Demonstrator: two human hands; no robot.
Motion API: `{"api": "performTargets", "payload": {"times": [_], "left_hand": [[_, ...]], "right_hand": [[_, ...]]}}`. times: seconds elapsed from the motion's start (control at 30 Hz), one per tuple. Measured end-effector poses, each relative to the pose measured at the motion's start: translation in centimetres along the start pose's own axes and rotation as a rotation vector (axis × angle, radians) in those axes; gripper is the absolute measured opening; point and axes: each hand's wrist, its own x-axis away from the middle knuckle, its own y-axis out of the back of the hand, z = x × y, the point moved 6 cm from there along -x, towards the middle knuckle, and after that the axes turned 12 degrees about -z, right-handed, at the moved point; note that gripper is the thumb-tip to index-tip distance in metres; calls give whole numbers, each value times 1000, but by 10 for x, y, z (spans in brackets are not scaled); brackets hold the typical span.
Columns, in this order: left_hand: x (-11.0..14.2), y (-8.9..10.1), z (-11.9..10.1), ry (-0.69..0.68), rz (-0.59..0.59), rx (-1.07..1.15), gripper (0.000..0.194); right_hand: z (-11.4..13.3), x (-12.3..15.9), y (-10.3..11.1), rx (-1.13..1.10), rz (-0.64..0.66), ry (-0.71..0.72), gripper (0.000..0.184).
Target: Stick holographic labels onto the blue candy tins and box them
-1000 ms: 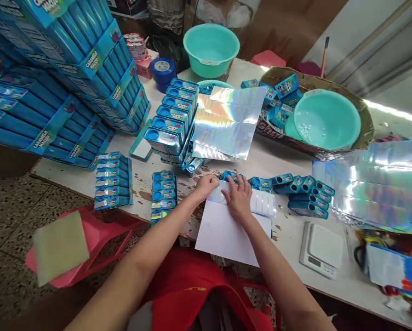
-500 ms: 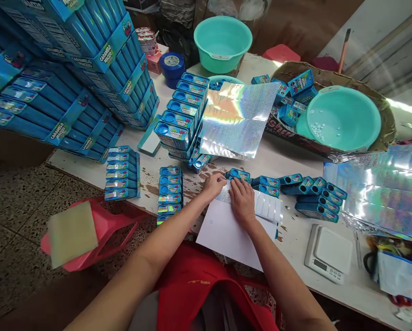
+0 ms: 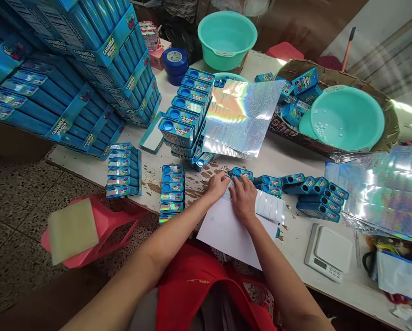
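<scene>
A white paper sheet point(image 3: 223, 227) lies at the table's front edge, with a shiny silver sticker sheet point(image 3: 271, 207) on top of it. My left hand point(image 3: 218, 187) is closed in a pinch at the silver sheet's upper left edge; its fingertips are partly hidden. Beside it, my right hand point(image 3: 243, 198) lies palm down across the silver sheet, fingers stretched forward and slightly bent. Just beyond those fingertips sits a small blue candy box point(image 3: 241, 173). More blue boxes point(image 3: 268, 184) with round openings lie to its right.
Rows of blue boxes point(image 3: 172, 193) stand on the left, near tall stacked display cartons point(image 3: 123, 82). Holographic sheets point(image 3: 243, 115) lie behind my hands. On the right are a white scale point(image 3: 326, 253) and a green basin point(image 3: 351, 119) in a cardboard box point(image 3: 387, 110). A red stool point(image 3: 109, 230) stands left.
My left hand has shifted slightly right. The right hand's fingers are more bent at the near side of the box. The whole view has moved a little.
</scene>
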Motion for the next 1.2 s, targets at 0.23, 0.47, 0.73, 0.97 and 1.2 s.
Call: {"api": "performTargets", "payload": {"times": [0.23,0.47,0.73,0.97,1.2], "left_hand": [[-4,-6,11,36,-24,55,13],[-4,-5,7,39,-36,37,15],[-5,-7,11,70,-70,16,13],[-4,-6,10,88,-75,6,11],[-3,-5,3,82,-56,-47,11]], "right_hand": [[8,5,5,-5,-18,58,30],[-3,-10,7,-9,-65,50,38],[2,-1,2,86,-76,133,34],[4,-6,7,36,-80,125,22],[10,-28,31,-112,-114,57,10]]}}
